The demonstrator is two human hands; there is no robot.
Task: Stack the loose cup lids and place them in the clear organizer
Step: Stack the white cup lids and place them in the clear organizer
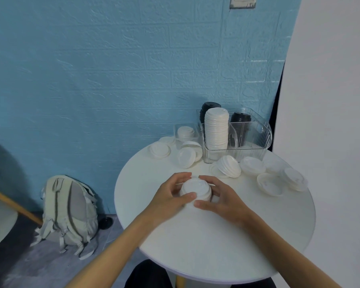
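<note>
- Both hands are down at the middle of the round white tabletop (195,242), cupped round a short stack of white plastic cup lids (196,189) that stands upright on it.
- The left hand (170,196) curls round the stack's left side, thumb across the near edge; the right hand (218,197) mirrors it on the right, thumb meeting the near edge too. Both are gripping the stack, neither is loose.
- The stack's axis runs straight up, domed tops facing the camera. How many lids are in it I can't count; the fingers hide the sides.
- The key relation: the clear plastic organizer (256,142) lies beyond the stack and off to the right, at the table's far edge, so the right hand is the nearer one for the carry.
- Its left compartment already holds a tall column of white lids (216,129), with black lids (240,118) behind and beside it.
- More loose white lids (252,165) lie scattered right of the stack, and another cluster of lids (185,156) sits far left of the organizer, so plenty looks left to gather.
- Behind the table rises a blue brick-textured wall (112,69); a pale grey backpack (71,208) slumps on the floor at left.
</note>
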